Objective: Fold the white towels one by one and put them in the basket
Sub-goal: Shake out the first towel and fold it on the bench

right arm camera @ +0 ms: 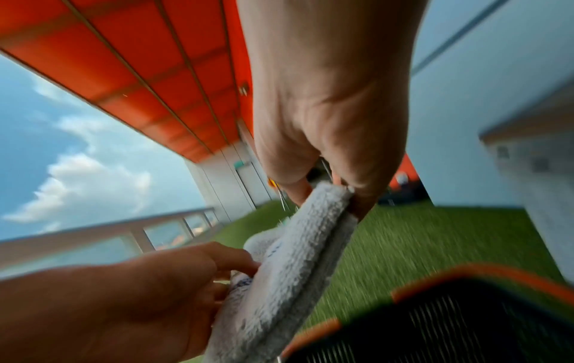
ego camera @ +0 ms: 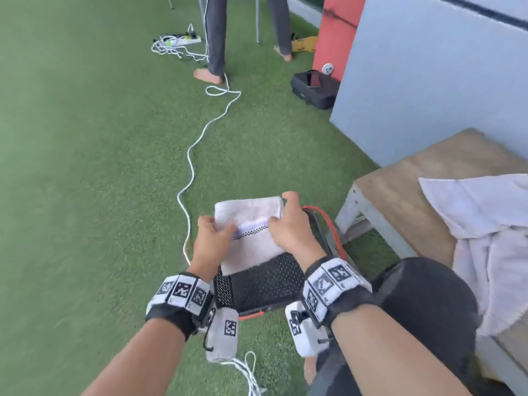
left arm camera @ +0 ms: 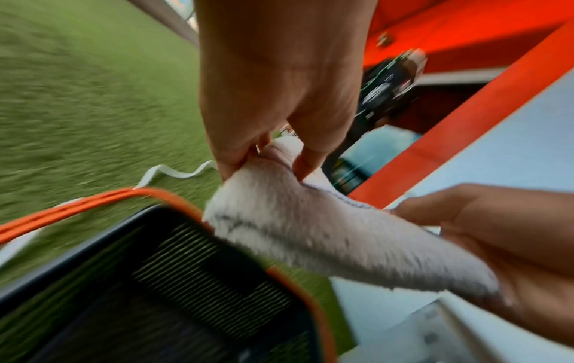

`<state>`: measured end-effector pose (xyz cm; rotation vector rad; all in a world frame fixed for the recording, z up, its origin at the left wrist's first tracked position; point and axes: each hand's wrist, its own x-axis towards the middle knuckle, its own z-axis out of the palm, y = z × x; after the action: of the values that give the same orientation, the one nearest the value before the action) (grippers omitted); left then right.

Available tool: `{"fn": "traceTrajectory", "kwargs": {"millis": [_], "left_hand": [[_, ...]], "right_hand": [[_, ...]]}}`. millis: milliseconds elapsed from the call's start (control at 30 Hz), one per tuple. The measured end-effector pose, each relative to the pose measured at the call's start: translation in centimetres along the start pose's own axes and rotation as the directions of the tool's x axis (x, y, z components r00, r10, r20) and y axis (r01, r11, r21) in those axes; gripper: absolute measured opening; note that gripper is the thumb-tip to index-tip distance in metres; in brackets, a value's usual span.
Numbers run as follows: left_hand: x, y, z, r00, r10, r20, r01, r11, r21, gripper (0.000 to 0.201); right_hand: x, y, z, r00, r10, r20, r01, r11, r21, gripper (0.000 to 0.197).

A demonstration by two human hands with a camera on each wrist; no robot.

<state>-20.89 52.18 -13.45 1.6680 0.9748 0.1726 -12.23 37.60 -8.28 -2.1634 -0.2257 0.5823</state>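
A folded white towel (ego camera: 251,224) with a dark stitched band hangs over the open top of the black mesh basket (ego camera: 265,284), which has orange trim. My left hand (ego camera: 213,232) pinches its left edge and my right hand (ego camera: 285,221) grips its right edge. In the left wrist view the left hand (left arm camera: 267,152) pinches the towel (left arm camera: 310,233) above the basket rim (left arm camera: 167,199). In the right wrist view the right hand (right arm camera: 326,194) pinches the towel's fold (right arm camera: 298,258) over the basket (right arm camera: 450,319). The basket's inside is dark.
More white towels (ego camera: 491,224) lie heaped on a low wooden bench (ego camera: 414,178) at the right. A white cable (ego camera: 194,155) runs across the green turf to a power strip (ego camera: 183,40). A person's legs (ego camera: 217,38) stand far ahead. A black bag (ego camera: 314,88) sits by the wall.
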Motion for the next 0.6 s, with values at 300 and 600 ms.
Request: {"fn": "traceTrajectory", "kwargs": {"millis": [300, 600], "left_hand": [[3.9, -12.9, 4.9, 0.956, -0.24, 0.166, 0.176, 0.928, 0.329, 0.019], [9.0, -15.7, 7.5, 0.947, -0.321, 0.013, 0.3, 0.896, 0.328, 0.031]], "right_hand": [[6.2, 11.8, 7.3, 0.919, 0.308, 0.247, -0.278, 0.949, -0.15, 0.028], [11.2, 16.6, 9.7, 0.838, 0.311, 0.448, -0.318, 0.946, -0.063, 0.056]]}}
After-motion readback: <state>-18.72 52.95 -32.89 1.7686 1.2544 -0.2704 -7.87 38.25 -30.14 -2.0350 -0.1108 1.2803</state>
